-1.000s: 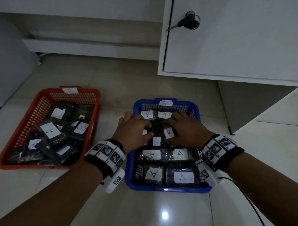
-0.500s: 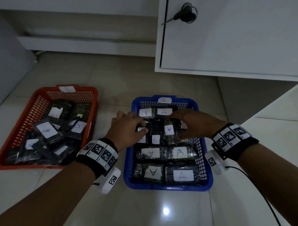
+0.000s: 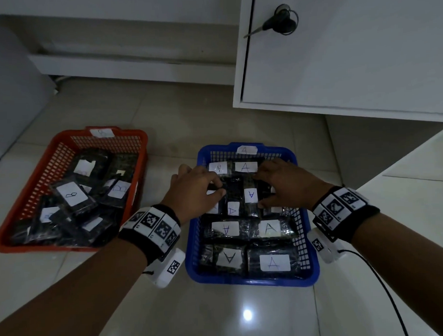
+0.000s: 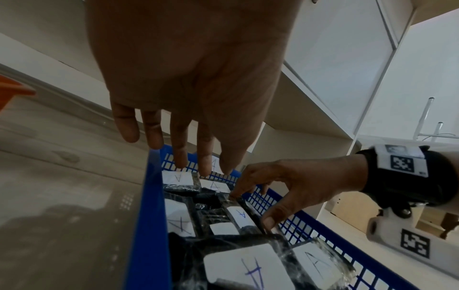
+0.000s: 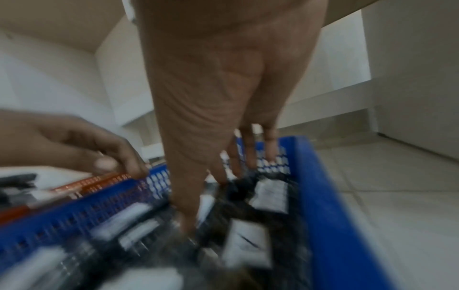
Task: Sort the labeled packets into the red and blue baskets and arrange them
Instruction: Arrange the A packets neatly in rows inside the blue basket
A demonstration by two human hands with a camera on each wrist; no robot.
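The blue basket (image 3: 252, 283) holds tidy rows of dark packets with white "A" labels (image 3: 274, 262). Both hands reach over its middle row. My left hand (image 3: 206, 183) hovers at the row's left side, and the left wrist view shows its fingers (image 4: 178, 153) straight and holding nothing. From the right, my right hand (image 3: 269, 188) spans a dark packet beside an upright "A" packet (image 4: 239, 214), its index tip and thumb pinching at the two ends. The right wrist view is blurred. The red basket (image 3: 40, 184) at left holds a loose heap of "B" packets (image 3: 72, 194).
Both baskets sit on a pale tiled floor (image 3: 220, 318). A white cabinet door (image 3: 349, 50) with a key in its lock (image 3: 280, 20) hangs over the far right. A black cable (image 3: 385, 295) trails from my right wrist.
My right wrist has swung out to the right, so that hand now reaches into the middle row from the side. The left hand has stayed over the row's left part.
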